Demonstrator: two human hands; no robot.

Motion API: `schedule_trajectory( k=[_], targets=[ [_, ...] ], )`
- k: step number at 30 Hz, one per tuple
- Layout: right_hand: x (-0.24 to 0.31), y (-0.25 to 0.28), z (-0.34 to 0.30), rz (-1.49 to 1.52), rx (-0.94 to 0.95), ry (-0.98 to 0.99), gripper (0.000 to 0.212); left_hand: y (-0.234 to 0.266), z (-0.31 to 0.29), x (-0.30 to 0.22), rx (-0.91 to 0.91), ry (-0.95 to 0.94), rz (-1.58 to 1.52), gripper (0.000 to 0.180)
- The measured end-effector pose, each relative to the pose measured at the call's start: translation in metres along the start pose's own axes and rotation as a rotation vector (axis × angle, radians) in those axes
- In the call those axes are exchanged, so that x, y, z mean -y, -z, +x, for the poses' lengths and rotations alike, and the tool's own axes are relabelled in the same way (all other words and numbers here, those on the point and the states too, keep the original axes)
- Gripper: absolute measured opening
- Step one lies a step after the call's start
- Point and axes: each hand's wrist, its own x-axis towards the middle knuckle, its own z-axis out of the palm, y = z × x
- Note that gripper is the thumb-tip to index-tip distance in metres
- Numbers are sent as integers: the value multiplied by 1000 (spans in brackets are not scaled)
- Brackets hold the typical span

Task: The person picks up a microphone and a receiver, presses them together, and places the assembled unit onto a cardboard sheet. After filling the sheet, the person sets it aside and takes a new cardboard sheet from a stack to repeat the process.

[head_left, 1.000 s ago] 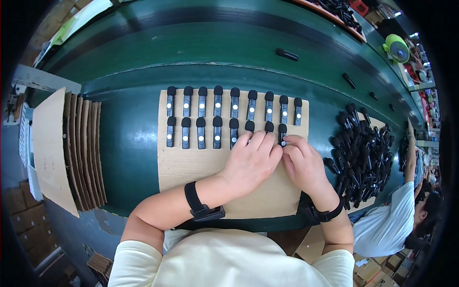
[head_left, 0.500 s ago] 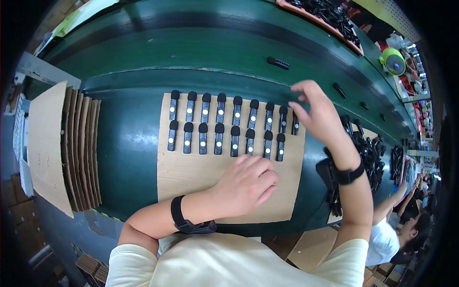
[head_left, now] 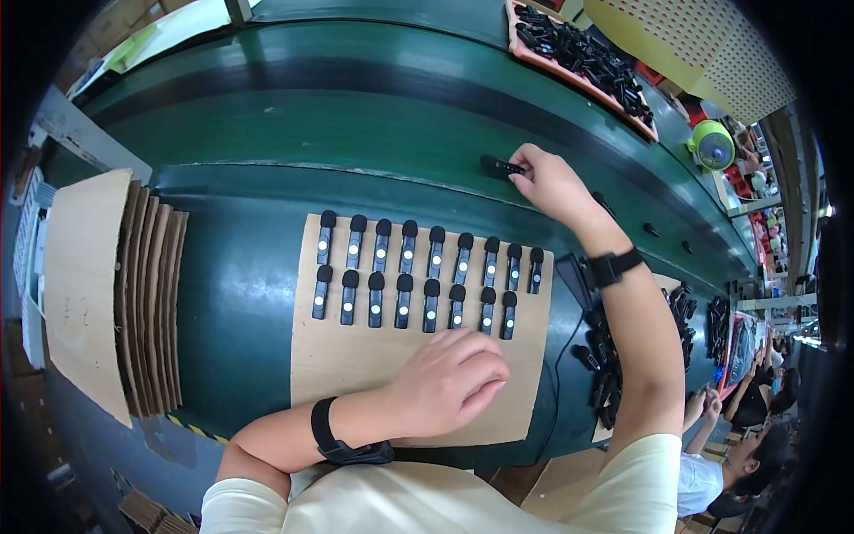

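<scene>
My right hand reaches over the far green surface, thumb and fingers pinching the end of a small black microphone with a foam tip. My left hand rests on the lower half of a flat cardboard sheet, its fingers curled under; whether they hold anything is hidden. Just beyond its knuckles, two rows of similar black microphones lie side by side on the sheet, foam ends pointing away. Most bear a white round dot, as on the near-row microphone.
Upright cardboard sheets stand at the left. An orange-rimmed tray of black parts sits at the far right. Loose black microphones are heaped beside my right arm, near a black cable. A co-worker sits at the right.
My right hand has moved from beside the row's right end out to the microphone on the far surface and closed on it. The left hand stays curled on the cardboard. The view has shifted.
</scene>
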Motion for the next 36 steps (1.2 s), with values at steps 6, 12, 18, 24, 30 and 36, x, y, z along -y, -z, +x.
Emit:
schedule_trajectory(
  k=[6, 12, 18, 24, 30, 36],
  targets=[
    [52, 12, -111, 554, -116, 204, 25, 32, 7, -10, -258, 33, 17, 30],
    [88, -21, -210, 792, -233, 241, 29, 48, -2, -7, -117, 69, -122, 45],
    [102, -51, -239, 1015, -319, 150, 29, 47, -13, -11, -33, 48, -38, 37],
    [111, -57, -238, 1013, -394, 178, 32, 46, -17, -17, -26, 35, -20, 35],
    [112, -54, -238, 930, -397, 255, 32, 46, -19, -15, -24, -5, -4, 34],
    [112, -58, -237, 945, -396, 296, 30, 45, -18, -23, -39, 66, -40, 31]
  ],
)
